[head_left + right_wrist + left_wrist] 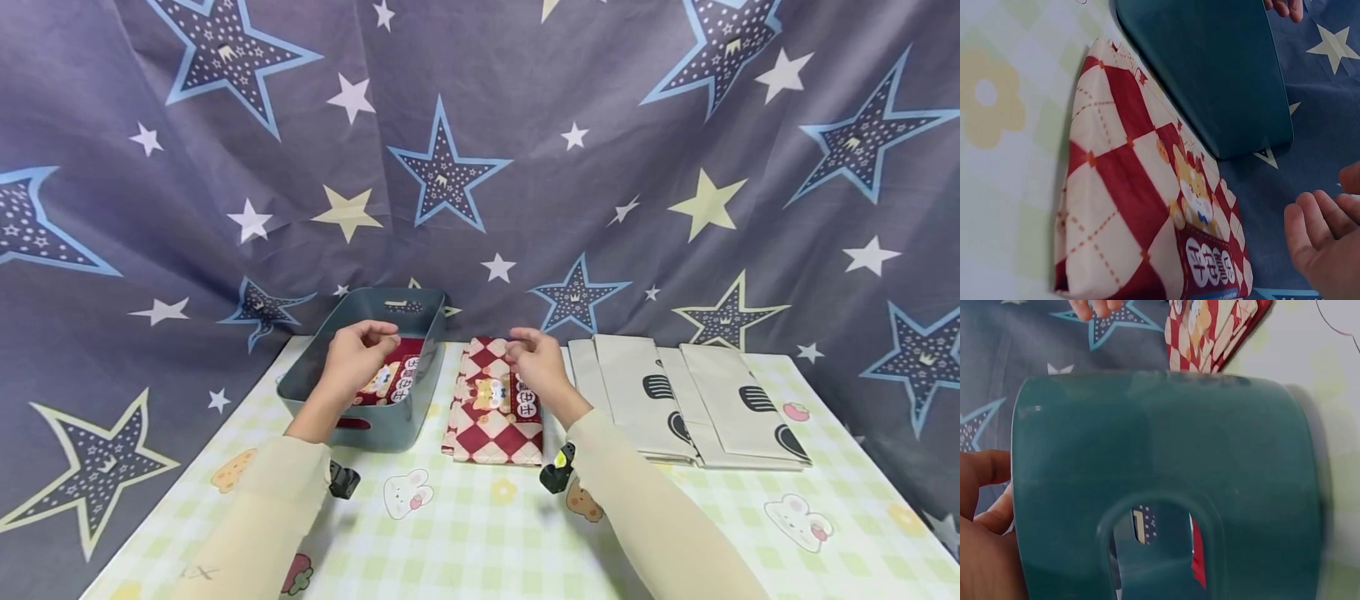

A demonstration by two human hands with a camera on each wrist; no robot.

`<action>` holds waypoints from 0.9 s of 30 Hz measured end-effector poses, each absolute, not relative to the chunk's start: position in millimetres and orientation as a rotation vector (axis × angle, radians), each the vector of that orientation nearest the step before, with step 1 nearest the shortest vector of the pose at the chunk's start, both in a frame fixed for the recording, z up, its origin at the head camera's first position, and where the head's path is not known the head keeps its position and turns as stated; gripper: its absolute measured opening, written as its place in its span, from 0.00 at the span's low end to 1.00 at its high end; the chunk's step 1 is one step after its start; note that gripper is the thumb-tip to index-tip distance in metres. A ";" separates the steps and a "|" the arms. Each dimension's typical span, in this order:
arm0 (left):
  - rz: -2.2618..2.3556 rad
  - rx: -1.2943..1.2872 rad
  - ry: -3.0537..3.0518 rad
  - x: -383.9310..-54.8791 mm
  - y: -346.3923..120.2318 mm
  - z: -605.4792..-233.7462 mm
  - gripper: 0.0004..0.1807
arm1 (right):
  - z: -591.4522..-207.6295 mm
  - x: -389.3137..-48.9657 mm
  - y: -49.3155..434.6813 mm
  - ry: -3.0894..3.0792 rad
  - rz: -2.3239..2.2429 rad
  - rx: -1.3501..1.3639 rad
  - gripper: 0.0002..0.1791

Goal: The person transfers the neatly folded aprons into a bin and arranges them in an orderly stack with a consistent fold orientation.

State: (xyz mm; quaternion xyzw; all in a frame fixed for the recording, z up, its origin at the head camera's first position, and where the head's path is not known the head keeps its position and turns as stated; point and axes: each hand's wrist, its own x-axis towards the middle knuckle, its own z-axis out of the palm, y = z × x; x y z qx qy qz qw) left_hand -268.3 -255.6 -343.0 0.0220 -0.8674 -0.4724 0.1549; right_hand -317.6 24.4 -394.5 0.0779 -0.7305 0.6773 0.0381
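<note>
My left hand hovers over the blue-green plastic bin, its fingers loosely bent and nothing in them. Inside the bin lies a folded red cloth with a cartoon dog and lettering. To the bin's right is a folded cloth stack in red and cream diamonds, bearing a similar dog print. My right hand is held above that stack's right side, fingers relaxed and apart from it in the right wrist view. In the left wrist view, the bin's end wall with its handle slot hides part of the contents.
Two off-white folded cloths with black prints, one on the left and one on the right, lie at the table's right. A checked tablecloth covers the table. A star-patterned curtain hangs right behind.
</note>
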 end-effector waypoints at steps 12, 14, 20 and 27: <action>-1.222 -0.105 -2.413 -266.7 -231.4 -346.0 0.11 | -398.3 -313.4 35.9 -2.237 2.085 0.156 0.21; -1.225 -0.126 -2.406 -265.8 -227.0 -345.5 0.11 | -399.1 -313.2 37.7 -2.227 2.087 0.148 0.21; -1.246 -0.172 -2.406 -266.1 -216.3 -345.8 0.11 | -405.6 -316.6 44.6 -2.230 2.070 0.121 0.22; -1.266 -0.207 -2.376 -267.8 -206.9 -347.2 0.09 | -408.5 -318.8 48.8 -2.259 2.111 0.090 0.22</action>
